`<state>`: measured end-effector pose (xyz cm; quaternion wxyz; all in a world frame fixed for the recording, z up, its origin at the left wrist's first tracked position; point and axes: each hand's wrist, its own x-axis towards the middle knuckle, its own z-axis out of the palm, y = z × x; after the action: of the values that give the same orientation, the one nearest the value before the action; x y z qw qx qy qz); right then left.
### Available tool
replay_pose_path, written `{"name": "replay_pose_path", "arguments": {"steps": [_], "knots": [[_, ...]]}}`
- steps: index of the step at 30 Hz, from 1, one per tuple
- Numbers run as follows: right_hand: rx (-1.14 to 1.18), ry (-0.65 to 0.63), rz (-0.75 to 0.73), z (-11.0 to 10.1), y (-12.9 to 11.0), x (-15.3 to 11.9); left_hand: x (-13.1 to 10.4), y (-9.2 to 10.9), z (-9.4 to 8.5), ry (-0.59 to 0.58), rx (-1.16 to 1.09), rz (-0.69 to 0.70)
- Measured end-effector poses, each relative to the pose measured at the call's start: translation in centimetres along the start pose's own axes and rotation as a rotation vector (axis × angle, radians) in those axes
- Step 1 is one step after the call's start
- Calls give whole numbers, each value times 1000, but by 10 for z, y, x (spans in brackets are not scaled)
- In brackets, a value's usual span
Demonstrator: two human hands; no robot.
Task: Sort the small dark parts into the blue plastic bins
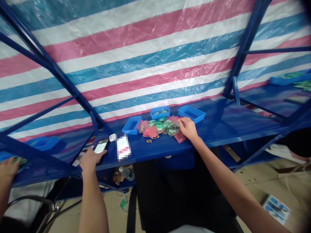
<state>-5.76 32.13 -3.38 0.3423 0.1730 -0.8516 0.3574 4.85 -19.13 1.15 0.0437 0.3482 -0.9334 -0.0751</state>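
In the head view, a blue counter (145,152) runs across the scene in front of a sheet (145,77) with red, white and blue stripes. The left hand (91,158) lies at a phone (101,146) near the counter's front edge. Its fingers are partly spread, with the thumb along the phone's lower right side and the other fingers toward its left side; whether it grips the phone or only touches it, I cannot tell. The phone's screen faces up and is lit.

The right hand (187,127) reaches to the right end of a pile, its fingers bent and the thumb close to the forefinger. The fingertips meet the bags there, but whether they pinch 1 is too small to tell. The pile lies in the middle of the counter: green packets (162,124) on and among pinkish-red bags (180,137). Small brass-coloured pieces (149,141) lie loose just in front of it.

Around the pile stand 3 blue trays: the left tray (130,132) beside the bags, the middle tray (160,116) behind them with small items inside, and the right tray (189,113) just beyond the right hand. Between the phone and the left tray are a small white case (112,138) and a pixelated white item (123,148). At the far left, a co-worker's hand (9,168) is beside green items.
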Motion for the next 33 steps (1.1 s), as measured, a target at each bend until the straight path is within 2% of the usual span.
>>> {"name": "replay_pose_path", "arguments": {"steps": [2,6,11,14,18,21,23,24,25,26,29,31,33], "knots": [[-14,-3,2,0,-1,0,2,-1,2,9,2,-43],[-36,-40,-55,-2,-8,-3,-9,8,6,100,-1,-74],[-37,-253,-263,-14,-16,-15,-17,17,10,136,-32,-116],[-136,-336,-295,-18,-18,-22,-16,21,10,181,-62,-146],[-192,-379,-306,-14,-18,-24,-16,24,6,123,-64,-135],[-193,-374,-304,-7,-18,-23,-27,33,3,112,-38,-72],[-158,-349,-284,-4,-18,-21,-43,47,3,229,-62,4],[-121,-330,-270,-3,-17,-20,-53,57,4,330,-101,59],[-70,-307,-253,-2,-17,-19,-64,68,6,418,-154,132],[-8,-276,-229,-2,-17,-18,-76,81,9,455,-213,225],[192,-155,-107,-1,-22,-15,-111,123,20,381,-435,521],[298,-94,35,1,-29,-14,-132,151,32,280,-653,643],[421,-91,199,5,-38,-14,-148,178,44,134,-853,716]]}}
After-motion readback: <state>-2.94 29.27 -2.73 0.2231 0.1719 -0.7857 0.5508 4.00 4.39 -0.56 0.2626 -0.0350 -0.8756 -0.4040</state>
